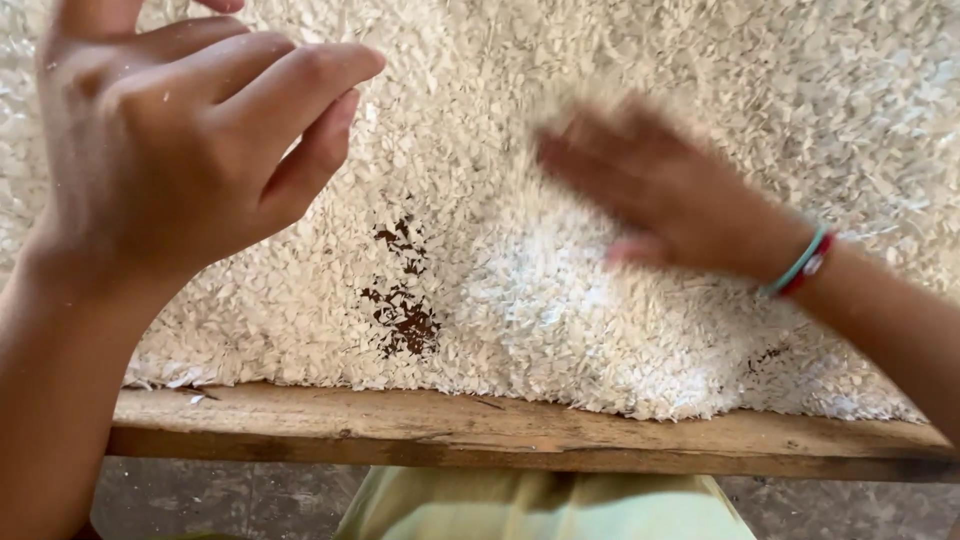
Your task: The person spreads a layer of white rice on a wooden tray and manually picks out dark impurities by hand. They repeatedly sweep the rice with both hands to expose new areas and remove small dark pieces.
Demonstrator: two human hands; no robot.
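Spread thick and uneven across a wooden tray: pale, dry, chip-like flakes (pixel 560 300), with dark bare patches (pixel 405 320) showing through near the middle. Blurred over the right of the layer, the right hand (pixel 660 195), fingers loosely apart, flat on the flakes. Lifted at near left, the left hand (pixel 170 150), fingers curled together, empty; along the near edge, the tray's rough plank rim (pixel 500 435).

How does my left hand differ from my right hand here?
The left hand is raised clear of the white flakes, sharp, fingers loosely curled; the right hand is low over the flakes and motion-blurred. Only the right wrist wears red and teal bands. Both are bare and hold nothing.
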